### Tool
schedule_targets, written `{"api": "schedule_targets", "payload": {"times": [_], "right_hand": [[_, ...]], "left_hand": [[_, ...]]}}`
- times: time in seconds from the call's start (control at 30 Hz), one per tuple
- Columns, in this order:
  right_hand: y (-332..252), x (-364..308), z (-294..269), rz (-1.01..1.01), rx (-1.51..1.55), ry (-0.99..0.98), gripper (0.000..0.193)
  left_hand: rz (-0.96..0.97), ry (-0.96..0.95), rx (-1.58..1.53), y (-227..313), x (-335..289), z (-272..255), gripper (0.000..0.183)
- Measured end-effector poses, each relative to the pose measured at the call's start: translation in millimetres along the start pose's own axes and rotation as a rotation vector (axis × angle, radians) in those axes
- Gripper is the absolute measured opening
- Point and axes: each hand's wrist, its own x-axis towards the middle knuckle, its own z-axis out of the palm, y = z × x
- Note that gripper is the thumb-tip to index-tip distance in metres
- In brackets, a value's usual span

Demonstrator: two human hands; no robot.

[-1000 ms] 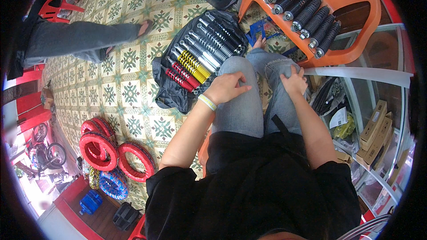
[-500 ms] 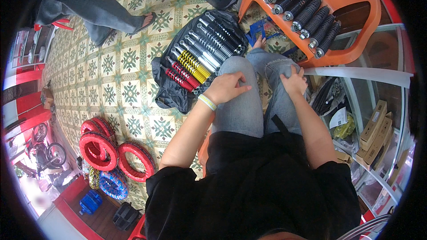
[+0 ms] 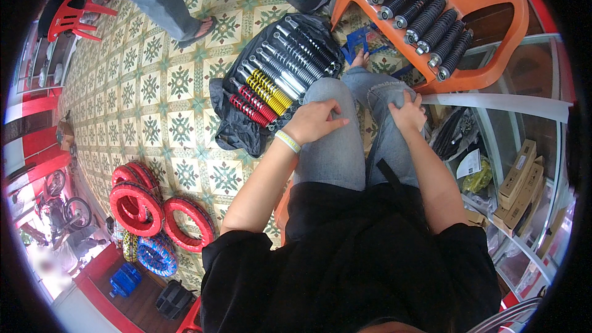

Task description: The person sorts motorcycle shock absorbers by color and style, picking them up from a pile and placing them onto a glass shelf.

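Note:
I am seated, and both hands rest on my jeans. My left hand (image 3: 313,122) lies on the left thigh near the knee, holding nothing, its thumb held apart from the loosely bent fingers. My right hand (image 3: 408,114) drapes over the right knee with fingers apart and nothing in it. Just beyond my left hand, a row of shock absorbers lies on a black plastic sheet (image 3: 231,137): red ones (image 3: 254,108), yellow ones (image 3: 266,91), chrome ones (image 3: 280,72) and black-sprung ones (image 3: 313,46). Several more black shock absorbers (image 3: 425,20) lie side by side on an orange plastic chair (image 3: 493,65).
Red-wrapped tires (image 3: 188,225) and a blue-wrapped tire (image 3: 157,256) lie on the tiled floor at left. A glass cabinet with cardboard boxes (image 3: 518,182) borders my right side. Another person's leg (image 3: 160,0) stands at the far left beside a red chair (image 3: 74,15).
The other person has shifted at the far left, uncovering more of the red chair and a second foot. My hands and the shock absorbers have stayed put.

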Motion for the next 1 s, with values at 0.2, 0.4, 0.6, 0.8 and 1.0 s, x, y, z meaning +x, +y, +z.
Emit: {"api": "schedule_targets", "payload": {"times": [0.2, 0.4, 0.6, 0.8, 1.0], "right_hand": [[-0.4, -0.3, -0.1, 0.0, -0.008, 0.002, 0.064], [-1.1, 0.0, -2.0, 0.007, -0.01, -0.018, 0.065], [-0.7, -0.2, -1.4, 0.006, -0.01, -0.007, 0.065], [0.2, 0.7, 0.5, -0.001, -0.008, 0.004, 0.065], [0.3, 0.1, 1.4, -0.007, -0.011, 0.01, 0.065]], "left_hand": [[-0.011, 0.001, -0.009, 1.7, -0.9, -1.1, 0.043], [0.002, 0.001, -0.011, 1.5, -0.6, -1.5, 0.043], [-0.011, -0.005, -0.019, 2.5, -0.3, -1.7, 0.042], [0.0, 0.004, -0.011, 0.8, -0.3, -0.5, 0.042], [0.002, 0.006, -0.008, 0.3, -0.7, -0.3, 0.042]]}}
